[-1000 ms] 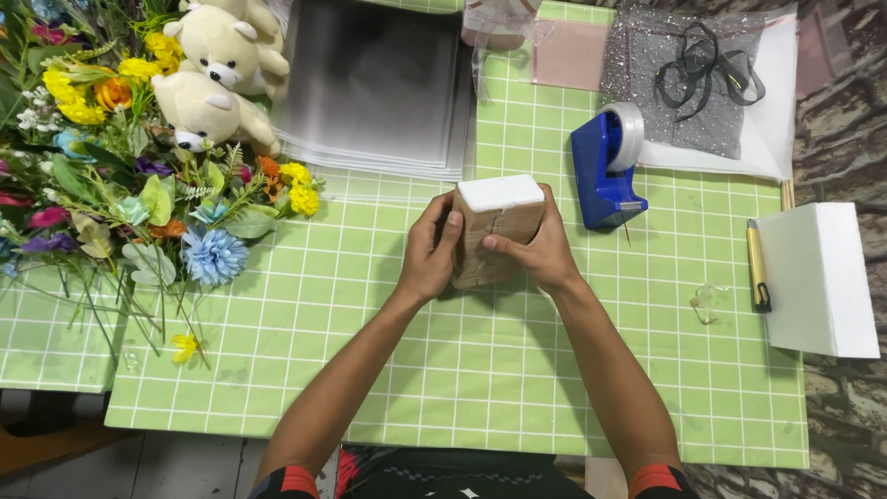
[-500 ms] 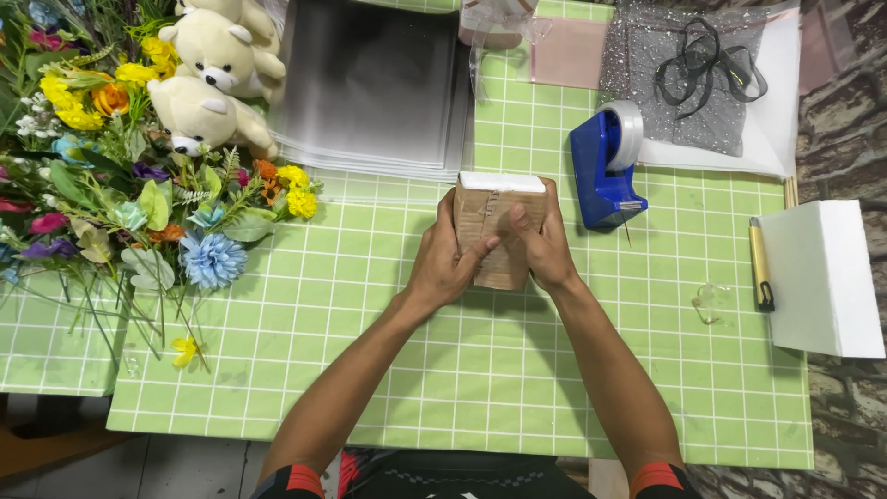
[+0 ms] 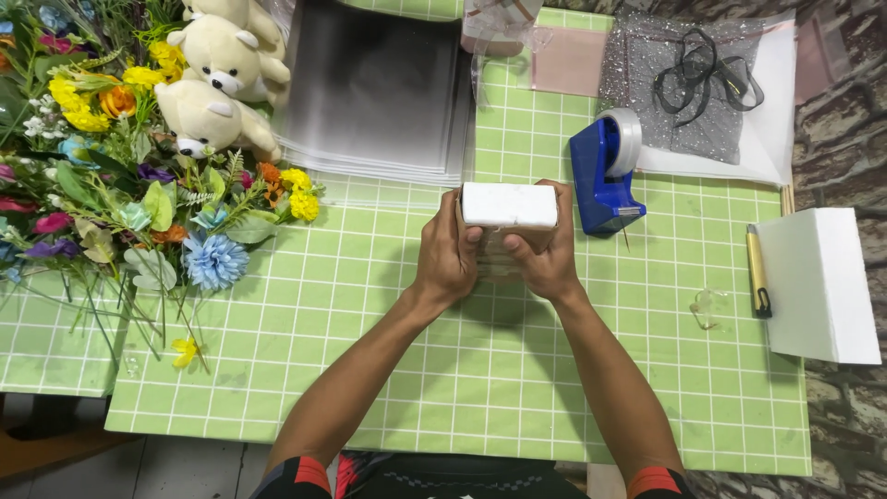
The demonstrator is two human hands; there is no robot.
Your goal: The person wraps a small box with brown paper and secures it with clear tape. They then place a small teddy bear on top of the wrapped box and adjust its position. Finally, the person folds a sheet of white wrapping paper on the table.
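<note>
A white foam block (image 3: 509, 204) wrapped partly in brown paper (image 3: 494, 259) is held above the middle of the desk (image 3: 443, 388), which is covered by a green checked sheet. The block is clamped between both hands: the left hand (image 3: 447, 257) is closed on its left side, and the right hand (image 3: 545, 261) is closed on its right side, with the fingers pressed on the paper under the white top face. The block is kept upright, its white face turned to the camera.

Just to the right of the block a blue tape dispenser (image 3: 605, 173) is seen, near but not touching. Behind the block a pile of clear plastic sheets (image 3: 374, 92) is laid. At the left side a bunch of artificial flowers (image 3: 120, 185) is spread, and two cream teddy bears (image 3: 217, 83) are lying on top of it. At the far right a second white foam piece (image 3: 822, 282) is placed, with a yellow cutter knife (image 3: 757, 270) just beside it. In the far corner a grey glitter cloth (image 3: 684, 83) with a black ribbon (image 3: 707, 74) on it is seen.
</note>
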